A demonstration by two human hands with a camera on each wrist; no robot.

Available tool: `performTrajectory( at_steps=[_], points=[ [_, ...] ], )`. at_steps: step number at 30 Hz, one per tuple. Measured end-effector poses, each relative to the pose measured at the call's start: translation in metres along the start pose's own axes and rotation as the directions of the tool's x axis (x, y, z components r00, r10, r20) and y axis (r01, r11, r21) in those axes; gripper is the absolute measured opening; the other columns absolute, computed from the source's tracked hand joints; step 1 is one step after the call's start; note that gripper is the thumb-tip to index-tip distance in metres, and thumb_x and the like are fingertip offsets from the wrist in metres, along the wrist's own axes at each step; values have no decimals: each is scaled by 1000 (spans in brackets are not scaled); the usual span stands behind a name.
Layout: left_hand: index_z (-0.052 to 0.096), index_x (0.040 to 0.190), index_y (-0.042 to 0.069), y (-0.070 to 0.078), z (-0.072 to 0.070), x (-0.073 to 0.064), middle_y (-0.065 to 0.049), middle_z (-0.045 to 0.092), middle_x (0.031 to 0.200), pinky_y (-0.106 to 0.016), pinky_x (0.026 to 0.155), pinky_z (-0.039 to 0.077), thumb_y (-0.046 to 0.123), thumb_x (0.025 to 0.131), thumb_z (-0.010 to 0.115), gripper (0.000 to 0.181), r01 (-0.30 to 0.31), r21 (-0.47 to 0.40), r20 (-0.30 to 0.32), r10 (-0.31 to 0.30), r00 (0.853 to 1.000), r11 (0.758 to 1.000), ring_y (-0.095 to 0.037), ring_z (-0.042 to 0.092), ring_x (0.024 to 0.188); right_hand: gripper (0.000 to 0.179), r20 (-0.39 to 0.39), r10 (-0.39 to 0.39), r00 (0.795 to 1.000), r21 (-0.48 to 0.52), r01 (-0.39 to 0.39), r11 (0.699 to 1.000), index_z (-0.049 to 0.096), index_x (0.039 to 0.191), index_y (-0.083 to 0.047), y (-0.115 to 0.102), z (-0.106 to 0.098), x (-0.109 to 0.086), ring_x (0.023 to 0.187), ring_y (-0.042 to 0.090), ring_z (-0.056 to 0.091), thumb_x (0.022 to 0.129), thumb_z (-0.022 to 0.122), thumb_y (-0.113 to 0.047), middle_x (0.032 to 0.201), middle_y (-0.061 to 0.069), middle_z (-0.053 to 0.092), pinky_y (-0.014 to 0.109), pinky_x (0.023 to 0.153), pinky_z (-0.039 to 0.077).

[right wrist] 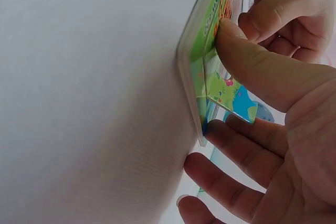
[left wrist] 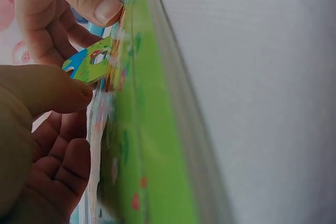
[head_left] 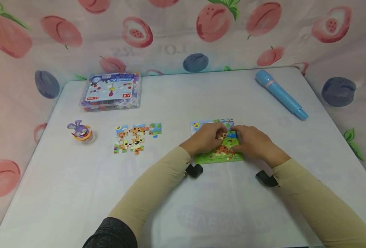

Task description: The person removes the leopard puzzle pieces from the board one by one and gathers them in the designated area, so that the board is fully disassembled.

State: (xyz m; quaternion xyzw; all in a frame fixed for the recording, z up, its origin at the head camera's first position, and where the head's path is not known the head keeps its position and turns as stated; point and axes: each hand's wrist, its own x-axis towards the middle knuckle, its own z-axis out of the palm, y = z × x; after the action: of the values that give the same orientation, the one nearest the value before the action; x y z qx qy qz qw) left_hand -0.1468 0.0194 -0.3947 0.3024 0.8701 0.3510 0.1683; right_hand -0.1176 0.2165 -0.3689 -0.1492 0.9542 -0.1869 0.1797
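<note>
Over the puzzle board (head_left: 217, 159), which carries a green leopard picture, both hands meet. A blue-and-green puzzle piece (left wrist: 88, 62) stands tilted up from the board between them. My left hand (head_left: 206, 137) seems to pinch this piece at its left side, thumb at its edge; the exact contact is partly covered. On the board's right side rests my right hand (head_left: 255, 143). Its thumb (right wrist: 244, 51) touches the board, while its other fingers spread loosely by the right edge, close behind the piece. Both hands hide much of the picture.
Several loose puzzle pieces (head_left: 136, 130) lie left of the board. Beyond them are a purple rabbit toy (head_left: 81, 131) and a clear plastic box (head_left: 110, 91) with a blue label. A blue microphone-shaped object (head_left: 281, 94) lies at the back right of the white table (head_left: 176, 103).
</note>
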Motion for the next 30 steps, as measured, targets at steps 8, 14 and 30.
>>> performTrajectory(
  at_steps=[8, 14, 30],
  points=[
    [61, 126, 5, -3, 2, -2, -5, 66, 109, -20, 84, 47, 2, 94, 63, 33, -5, -12, -7, 5, 1000, 1000, -13, 60, 100, 78, -1, 1, 1000, -2, -1, 1000, 46, 144, 4, -1, 0, -1, 133, 47, 42, 84, 83, -28, 144, 28, 48, 60, 105, 37],
    [60, 126, 5, -2, 3, -1, -3, 64, 107, -19, 82, 47, 2, 93, 64, 34, 6, -9, -10, -6, 1000, 1000, -11, 58, 97, 78, 5, 7, 1000, 0, -7, 1000, 46, 144, 4, -1, -1, 0, 133, 47, 43, 84, 83, -28, 144, 28, 47, 60, 105, 37],
    [61, 128, 3, -16, -24, -14, -3, 62, 104, -20, 79, 46, 3, 90, 64, 38, 112, -115, -46, -118, 992, 987, -13, 57, 91, 82, 13, 29, 999, 0, -29, 1000, 41, 146, 6, -2, 1, 2, 135, 45, 40, 84, 83, -27, 147, 27, 45, 59, 109, 33]
  ],
)
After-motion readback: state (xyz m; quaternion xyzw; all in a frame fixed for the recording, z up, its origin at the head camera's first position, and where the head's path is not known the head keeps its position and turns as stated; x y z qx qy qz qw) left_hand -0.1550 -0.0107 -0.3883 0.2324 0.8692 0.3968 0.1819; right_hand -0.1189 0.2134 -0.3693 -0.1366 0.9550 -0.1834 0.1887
